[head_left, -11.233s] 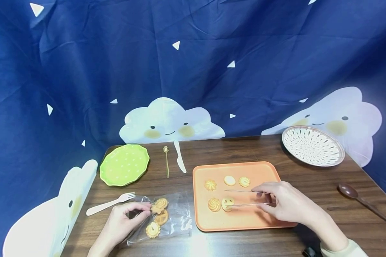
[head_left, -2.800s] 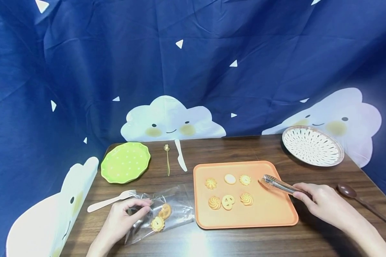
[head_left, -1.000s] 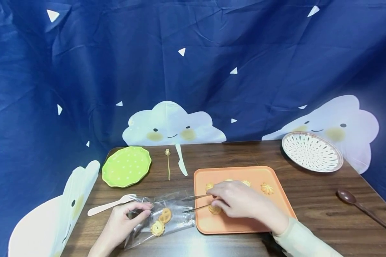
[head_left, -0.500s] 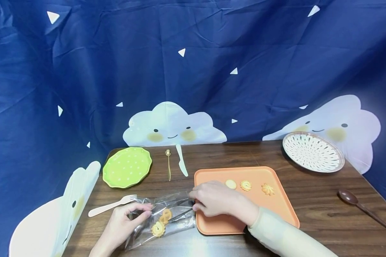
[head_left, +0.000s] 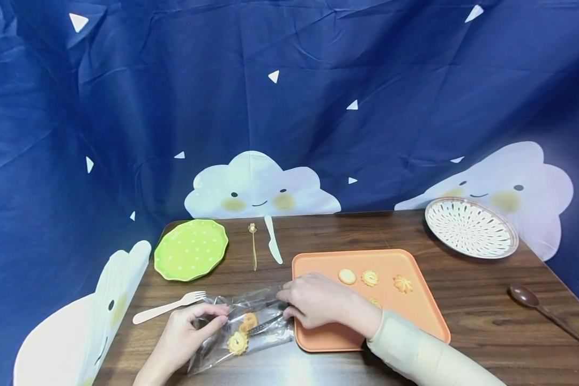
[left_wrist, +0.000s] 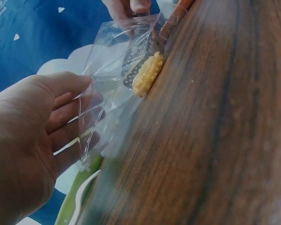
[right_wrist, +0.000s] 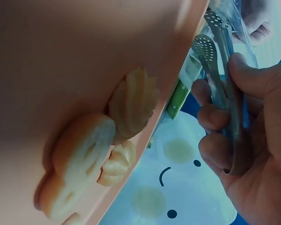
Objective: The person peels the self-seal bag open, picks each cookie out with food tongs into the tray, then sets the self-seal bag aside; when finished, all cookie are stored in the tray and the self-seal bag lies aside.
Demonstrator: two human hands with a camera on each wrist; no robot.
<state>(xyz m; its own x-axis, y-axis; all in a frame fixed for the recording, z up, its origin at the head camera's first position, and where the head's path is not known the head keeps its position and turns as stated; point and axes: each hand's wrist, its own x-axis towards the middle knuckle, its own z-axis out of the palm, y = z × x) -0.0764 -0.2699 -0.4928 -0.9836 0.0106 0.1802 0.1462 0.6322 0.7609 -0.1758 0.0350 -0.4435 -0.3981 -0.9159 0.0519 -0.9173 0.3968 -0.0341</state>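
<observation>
My left hand (head_left: 183,335) pinches the edge of a clear plastic bag (head_left: 212,354) lying on the table. Inside the bag are a lattice cookie (head_left: 250,320) and a round scalloped cookie (head_left: 237,343). My right hand (head_left: 313,300) grips metal tongs (right_wrist: 234,108) at the bag's right end. The tongs' perforated tips stand apart and reach into the bag, close to the lattice cookie; whether they touch it I cannot tell. Under the right arm, an orange tray (head_left: 400,335) bears several cookies, among them an oval one (head_left: 347,276) and a star-shaped one (head_left: 402,283); others are hidden.
A green plate (head_left: 190,250) is at the back left, a patterned white plate (head_left: 470,228) at the back right. A fork (head_left: 169,307), a small gold spoon (head_left: 254,246) and a white knife (head_left: 273,241) lie nearby. A brown spoon (head_left: 523,296) lies right.
Over the earlier frames, a swirl cookie and a star-shaped cookie left the bag for the tray. Lately my right hand moved left, bringing the tongs into the bag. My left hand stays.
</observation>
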